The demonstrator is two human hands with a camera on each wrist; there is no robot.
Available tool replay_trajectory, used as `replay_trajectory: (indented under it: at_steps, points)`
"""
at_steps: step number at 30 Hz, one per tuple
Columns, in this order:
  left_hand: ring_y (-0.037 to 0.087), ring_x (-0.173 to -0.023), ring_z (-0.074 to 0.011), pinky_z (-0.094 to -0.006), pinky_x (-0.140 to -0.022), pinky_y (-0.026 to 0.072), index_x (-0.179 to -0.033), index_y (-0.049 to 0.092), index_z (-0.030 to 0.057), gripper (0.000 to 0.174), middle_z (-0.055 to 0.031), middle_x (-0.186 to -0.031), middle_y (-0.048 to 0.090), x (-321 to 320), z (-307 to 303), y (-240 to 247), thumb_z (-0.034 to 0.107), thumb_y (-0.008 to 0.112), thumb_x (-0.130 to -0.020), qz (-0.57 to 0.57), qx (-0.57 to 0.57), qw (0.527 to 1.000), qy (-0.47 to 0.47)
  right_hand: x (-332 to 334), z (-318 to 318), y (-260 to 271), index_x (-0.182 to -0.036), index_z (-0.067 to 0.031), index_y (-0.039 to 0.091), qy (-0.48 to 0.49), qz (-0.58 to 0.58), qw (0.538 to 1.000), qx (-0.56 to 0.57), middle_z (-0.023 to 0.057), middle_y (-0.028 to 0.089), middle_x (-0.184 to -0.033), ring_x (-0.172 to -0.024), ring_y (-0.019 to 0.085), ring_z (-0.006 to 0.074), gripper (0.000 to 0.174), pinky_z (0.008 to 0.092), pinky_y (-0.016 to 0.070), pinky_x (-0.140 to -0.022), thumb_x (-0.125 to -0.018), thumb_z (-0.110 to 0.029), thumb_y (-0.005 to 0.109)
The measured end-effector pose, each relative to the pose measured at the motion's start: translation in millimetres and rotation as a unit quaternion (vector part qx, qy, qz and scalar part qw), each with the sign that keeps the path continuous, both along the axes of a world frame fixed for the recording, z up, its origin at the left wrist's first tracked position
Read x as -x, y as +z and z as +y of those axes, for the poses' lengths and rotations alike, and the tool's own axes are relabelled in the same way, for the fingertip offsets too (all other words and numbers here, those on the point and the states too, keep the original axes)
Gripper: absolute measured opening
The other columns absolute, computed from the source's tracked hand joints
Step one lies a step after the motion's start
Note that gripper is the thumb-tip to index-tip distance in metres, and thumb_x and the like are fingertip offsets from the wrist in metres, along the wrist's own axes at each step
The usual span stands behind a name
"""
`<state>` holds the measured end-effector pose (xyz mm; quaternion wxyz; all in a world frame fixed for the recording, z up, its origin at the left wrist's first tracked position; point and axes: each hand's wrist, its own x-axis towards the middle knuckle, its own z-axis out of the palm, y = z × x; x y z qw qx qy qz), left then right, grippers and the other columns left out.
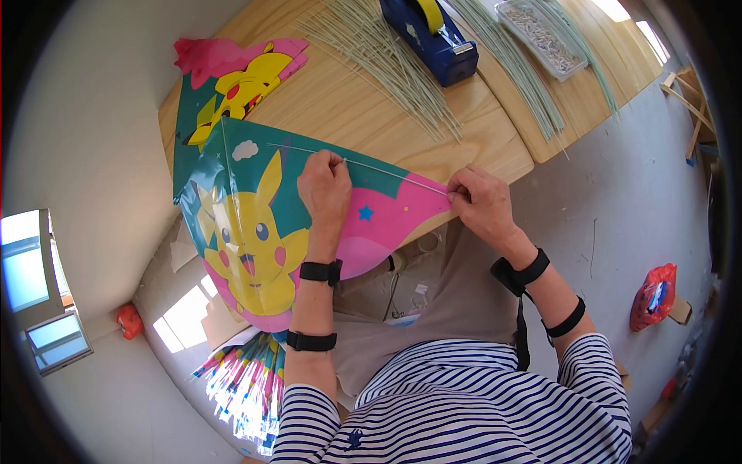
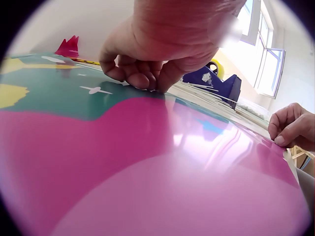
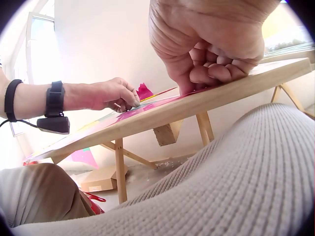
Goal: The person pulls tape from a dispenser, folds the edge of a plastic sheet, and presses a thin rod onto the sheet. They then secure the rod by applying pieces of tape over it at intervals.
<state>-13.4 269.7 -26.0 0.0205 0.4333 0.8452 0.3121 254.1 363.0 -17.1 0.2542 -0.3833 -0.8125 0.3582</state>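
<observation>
A green and pink kite [image 1: 371, 216] with a yellow cartoon figure lies over the table's near left edge. Along its upper edge runs a thin pale rod [image 1: 379, 168]. My left hand [image 1: 325, 189] pinches the rod near its middle, knuckles up. At the pink corner by the table's edge, my right hand [image 1: 487, 205] pinches the rod's end between thumb and fingers. Seen from the left wrist, the fingertips of the left hand [image 2: 162, 44] press down close to the kite's glossy surface. The right hand [image 3: 211, 44] has its other fingers curled in the right wrist view.
Another folded kite [image 1: 243, 85] lies at the back left. Bundled thin rods [image 1: 371, 66] and a blue tape dispenser [image 1: 433, 42] lie beyond the hands, beside a clear box [image 1: 572, 71] of small pale pieces. Packed kites [image 1: 243, 387] hang low left; a red bag [image 1: 653, 298] sits on the floor.
</observation>
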Motion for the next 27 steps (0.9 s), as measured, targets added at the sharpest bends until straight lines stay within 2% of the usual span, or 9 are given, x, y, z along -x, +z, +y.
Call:
replay_trajectory:
  at_steps: [9,12,15,18,27]
  points:
    - [0.066,-0.073,-0.033,-0.043,-0.065,0.0514,-0.082,0.066,0.0053,0.004,-0.0131,-0.081,0.067,2.3,2.4,-0.6,0.008,0.067,-0.085,-0.025,-0.009,1.0,-0.006,-0.1,1.0,-1.7,-0.08,-0.0063,0.065,0.0,0.014,1.0,-0.001,0.0095,0.064,-0.079,-0.07,0.065,0.0312,0.007,0.0401,0.0506,-0.061,-0.076,-0.002,0.069]
    - [0.067,-0.073,-0.0319,-0.042,-0.065,0.0518,-0.083,0.067,0.0049,0.004,-0.013,-0.082,0.067,-0.4,2.0,1.0,0.008,0.068,-0.085,-0.064,-0.009,0.998,0.011,-2.0,0.0,-2.3,-0.083,-0.0044,0.066,0.0,0.017,1.0,0.024,0.0089,0.062,-0.078,-0.066,0.064,0.0239,0.01,0.0346,0.05,-0.061,-0.075,0.0,0.071]
    - [0.067,-0.072,-0.0313,-0.0413,-0.066,0.0521,-0.083,0.067,0.0048,0.004,-0.0131,-0.082,0.067,1.0,2.3,0.1,0.009,0.068,-0.085,-0.056,-0.002,0.998,0.008,-2.4,0.4,-2.4,-0.083,-0.0043,0.066,0.002,0.006,1.0,0.016,0.0087,0.062,-0.077,-0.066,0.064,0.0229,0.01,0.034,0.0496,-0.06,-0.075,0.0,0.071]
    - [0.067,-0.073,-0.032,-0.0424,-0.066,0.0523,-0.082,0.067,0.0051,0.004,-0.0133,-0.082,0.067,1.5,2.4,-1.6,0.009,0.067,-0.085,-0.04,0.004,0.999,0.012,-1.0,0.0,3.9,-0.081,-0.0069,0.065,0.001,-0.01,1.0,0.021,0.0089,0.064,-0.079,-0.07,0.065,0.0295,0.008,0.0399,0.0503,-0.063,-0.076,-0.003,0.069]
    - [0.066,-0.075,-0.0349,-0.0474,-0.068,0.0517,-0.08,0.065,0.0069,0.005,-0.013,-0.081,0.067,0.4,3.0,-3.6,0.008,0.067,-0.084,-0.017,-0.003,1.0,0.013,-0.6,-0.6,7.7,-0.083,-0.007,0.066,0.002,-0.017,0.999,0.031,0.0092,0.066,-0.081,-0.072,0.066,0.0299,0.008,0.0394,0.0512,-0.064,-0.076,-0.003,0.07]
